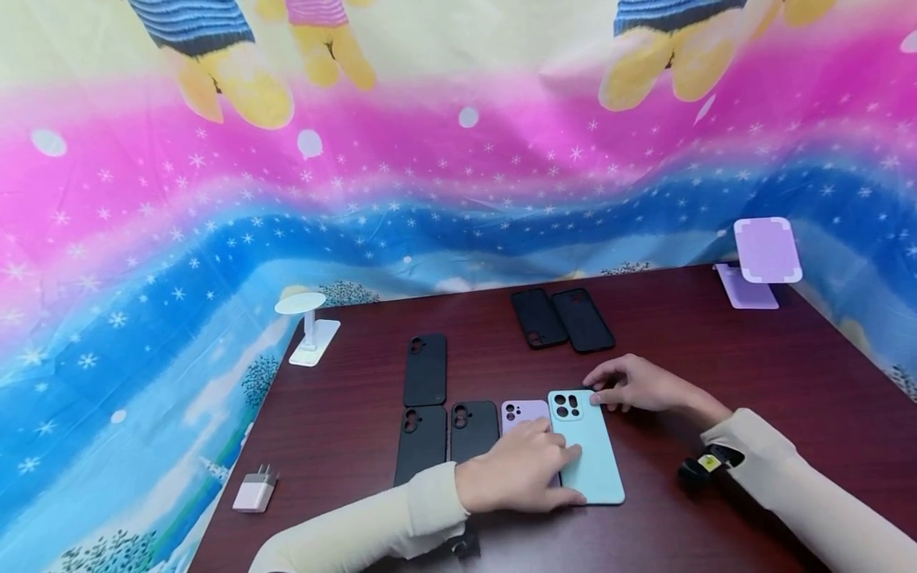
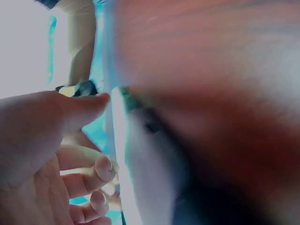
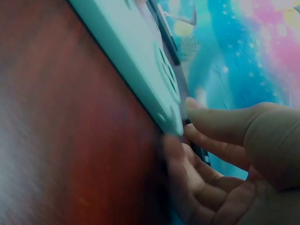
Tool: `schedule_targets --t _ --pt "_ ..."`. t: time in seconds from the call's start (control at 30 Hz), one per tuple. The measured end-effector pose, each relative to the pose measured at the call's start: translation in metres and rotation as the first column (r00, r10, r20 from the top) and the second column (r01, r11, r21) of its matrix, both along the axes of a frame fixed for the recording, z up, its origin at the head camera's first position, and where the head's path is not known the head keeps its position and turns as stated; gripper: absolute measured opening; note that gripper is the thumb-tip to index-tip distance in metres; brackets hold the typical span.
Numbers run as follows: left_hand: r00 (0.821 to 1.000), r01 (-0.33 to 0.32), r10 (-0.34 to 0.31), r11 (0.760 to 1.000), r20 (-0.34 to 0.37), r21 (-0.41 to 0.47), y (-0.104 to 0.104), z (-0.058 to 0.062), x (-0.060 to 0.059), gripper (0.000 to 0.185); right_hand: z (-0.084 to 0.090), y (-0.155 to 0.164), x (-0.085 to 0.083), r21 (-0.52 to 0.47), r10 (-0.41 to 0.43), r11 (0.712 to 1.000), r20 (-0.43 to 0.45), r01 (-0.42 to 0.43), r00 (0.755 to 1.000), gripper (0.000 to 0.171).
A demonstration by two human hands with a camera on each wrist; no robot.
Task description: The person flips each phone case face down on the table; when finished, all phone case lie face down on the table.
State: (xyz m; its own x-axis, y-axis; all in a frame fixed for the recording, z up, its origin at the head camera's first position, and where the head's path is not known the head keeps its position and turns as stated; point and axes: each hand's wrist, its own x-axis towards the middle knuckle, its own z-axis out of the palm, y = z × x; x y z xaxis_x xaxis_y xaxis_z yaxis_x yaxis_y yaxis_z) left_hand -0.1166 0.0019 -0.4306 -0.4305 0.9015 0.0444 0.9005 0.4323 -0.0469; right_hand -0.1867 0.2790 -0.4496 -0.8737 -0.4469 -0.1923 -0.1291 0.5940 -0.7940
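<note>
At lower centre of the head view, the teal case lies flat on the table, left hand pressing it with straight fingers, right hand pinching its top corner.

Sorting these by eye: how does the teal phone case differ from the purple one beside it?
The teal phone case looks longer than the purple phone case. Both hands touch the teal one, while the left hand hides much of the purple one. Both lie flat, camera cutouts up, on the table.

Bare dark red-brown wooden surface lies open at three o'clock; flat black phone cases crowd nine, two black cases block twelve.
</note>
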Motion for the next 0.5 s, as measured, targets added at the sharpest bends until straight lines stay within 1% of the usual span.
schedule_targets --t 0.07,0.1,0.13,0.2,0.27,0.37,0.43,0.47,0.5 --pt "0.995 -0.046 0.042 0.998 0.096 0.039 -0.004 0.008 -0.012 0.049 0.005 0.005 -0.005 0.05 -0.006 0.999 -0.047 0.009 0.999 0.034" --pt "0.985 -0.081 0.071 0.995 0.155 0.06 -0.007 0.012 -0.02 0.049 0.008 0.007 -0.009 0.073 -0.017 0.997 -0.074 0.022 0.997 0.033" --pt "0.971 -0.124 0.104 0.989 0.217 0.083 -0.01 0.017 -0.029 0.049 0.011 0.01 -0.013 0.09 -0.025 0.995 -0.097 0.034 0.995 0.033" --pt "0.931 -0.217 0.17 0.969 0.324 0.115 -0.015 0.023 -0.047 0.046 0.018 0.015 -0.023 0.124 -0.044 0.99 -0.157 0.064 0.987 0.032" --pt "0.887 -0.292 0.212 0.946 0.411 0.142 -0.02 0.026 -0.065 0.043 0.025 0.019 -0.036 0.148 -0.063 0.984 -0.211 0.096 0.975 0.033" --pt "0.829 -0.383 0.253 0.907 0.499 0.175 -0.023 0.025 -0.09 0.04 0.033 0.021 -0.059 0.17 -0.068 0.978 -0.295 0.123 0.953 0.03" --pt "0.789 -0.435 0.274 0.881 0.55 0.185 -0.023 0.022 -0.105 0.04 0.037 0.02 -0.077 0.189 -0.056 0.973 -0.359 0.131 0.932 0.029" --pt "0.771 -0.459 0.286 0.869 0.569 0.184 -0.022 0.02 -0.111 0.041 0.039 0.018 -0.086 0.19 -0.048 0.973 -0.383 0.129 0.922 0.027" --pt "0.757 -0.477 0.298 0.86 0.582 0.18 -0.021 0.018 -0.117 0.041 0.04 0.016 -0.096 0.196 -0.039 0.972 -0.405 0.128 0.914 0.026"
